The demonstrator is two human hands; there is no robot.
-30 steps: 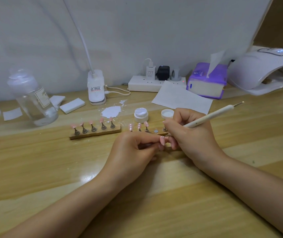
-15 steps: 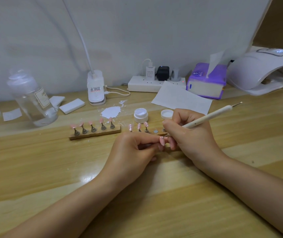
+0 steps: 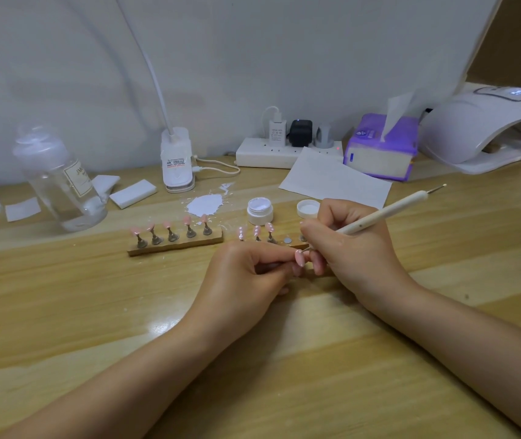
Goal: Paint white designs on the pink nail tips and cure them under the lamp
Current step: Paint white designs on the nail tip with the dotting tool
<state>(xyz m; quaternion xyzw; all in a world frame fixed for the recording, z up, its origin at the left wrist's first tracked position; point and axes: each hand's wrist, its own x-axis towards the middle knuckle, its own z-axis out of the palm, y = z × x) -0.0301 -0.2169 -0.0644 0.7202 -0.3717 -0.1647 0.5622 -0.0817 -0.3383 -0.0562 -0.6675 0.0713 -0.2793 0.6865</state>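
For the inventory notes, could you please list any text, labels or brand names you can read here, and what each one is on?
"JM...": start of the label on the clear bottle; the rest is blurred.
Red-and-white sticker on the desk lamp base: print too small to read.
White charger: fine print, unreadable.
Purple tissue pack: small logo, unreadable.
Nail lamp: lit display, blurred.

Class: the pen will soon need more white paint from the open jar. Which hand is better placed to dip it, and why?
Right. The right hand already grips the dotting pen, and the open jar sits just beyond it. The left hand is pinching the pink nail tip.
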